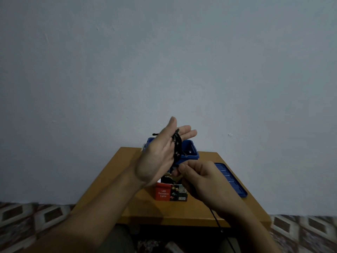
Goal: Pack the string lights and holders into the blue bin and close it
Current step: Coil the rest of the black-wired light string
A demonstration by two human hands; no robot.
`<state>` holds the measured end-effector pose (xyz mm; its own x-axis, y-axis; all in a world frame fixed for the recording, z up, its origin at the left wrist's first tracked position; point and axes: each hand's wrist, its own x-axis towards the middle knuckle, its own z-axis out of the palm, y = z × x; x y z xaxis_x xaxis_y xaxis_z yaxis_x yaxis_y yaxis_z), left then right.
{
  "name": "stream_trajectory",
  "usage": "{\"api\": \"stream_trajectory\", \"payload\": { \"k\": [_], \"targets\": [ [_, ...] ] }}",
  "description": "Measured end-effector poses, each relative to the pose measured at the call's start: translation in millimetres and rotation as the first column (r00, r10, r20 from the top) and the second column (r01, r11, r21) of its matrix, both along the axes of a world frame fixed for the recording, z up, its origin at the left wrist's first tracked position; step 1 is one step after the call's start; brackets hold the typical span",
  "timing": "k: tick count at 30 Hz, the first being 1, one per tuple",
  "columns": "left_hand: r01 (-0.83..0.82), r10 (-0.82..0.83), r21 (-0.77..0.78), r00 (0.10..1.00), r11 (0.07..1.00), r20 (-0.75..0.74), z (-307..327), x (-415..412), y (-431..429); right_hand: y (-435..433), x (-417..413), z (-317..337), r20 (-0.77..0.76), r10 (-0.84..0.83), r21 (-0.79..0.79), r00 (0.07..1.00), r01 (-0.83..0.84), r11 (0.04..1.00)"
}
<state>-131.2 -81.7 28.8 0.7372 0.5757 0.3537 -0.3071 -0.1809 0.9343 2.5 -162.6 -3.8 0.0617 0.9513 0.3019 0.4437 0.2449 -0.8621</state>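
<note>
Right hand [198,179] curled, pinching tail of string lights [176,146] | red LED box [163,193] upright on table [164,210] | left hand [160,154] raised, fingers straight, dark coil wound around them, long axis vertical | blue bin [191,152] open behind | lid [231,179] flat, right of it.

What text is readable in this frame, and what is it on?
"LED Decorative Lights": white print on the red front of the light box, which stands on the wooden table.
Small white tag at the box's lower right corner: possibly "LED", too blurred to confirm.
The picture panel on the box: any print is too small to read.
Blue bin, blue lid, string lights: no text visible.
</note>
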Motion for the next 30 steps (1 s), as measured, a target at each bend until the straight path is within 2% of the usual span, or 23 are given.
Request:
{"api": "stream_trajectory", "payload": {
  "k": [5, 10, 12, 16, 22, 25, 30],
  "targets": [
    [-0.074, 0.077, 0.036, 0.994, 0.997, -0.080, -1, 5, -1, 0, 4, 2, -0.011, -0.035, 0.014, 0.999, 0.035, 0.999],
    [-0.223, 0.259, 0.179, 0.942, 0.958, -0.212, -8, 9, 13, 0, 5, 2, 0.010, -0.050, 0.065, 0.999, 0.049, 0.997],
    [-0.190, 0.258, 0.254, 0.928, 0.948, -0.269, -4, 7, 2, 0, 6, 3, 0.010, -0.044, 0.072, 0.999, 0.044, 0.996],
    [-0.183, 0.271, 0.275, 0.905, 0.944, -0.329, 3, 2, -13, -1, 6, 4, -0.019, -0.020, 0.043, 1.000, 0.021, 0.999],
    [-0.209, 0.404, 0.420, 0.794, 0.883, -0.454, 9, 1, -18, -7, 6, 11, -0.116, 0.045, -0.050, 0.992, -0.051, 0.997],
    [-0.161, 0.361, 0.399, 0.787, 0.903, -0.500, 4, 1, -14, -9, 8, 16, -0.181, 0.043, -0.053, 0.983, -0.054, 0.997],
    [-0.083, 0.175, 0.199, 0.842, 0.976, -0.511, -1, -2, -7, -13, 10, 24, -0.262, 0.064, 0.043, 0.963, -0.054, 0.998]
  ]
}}
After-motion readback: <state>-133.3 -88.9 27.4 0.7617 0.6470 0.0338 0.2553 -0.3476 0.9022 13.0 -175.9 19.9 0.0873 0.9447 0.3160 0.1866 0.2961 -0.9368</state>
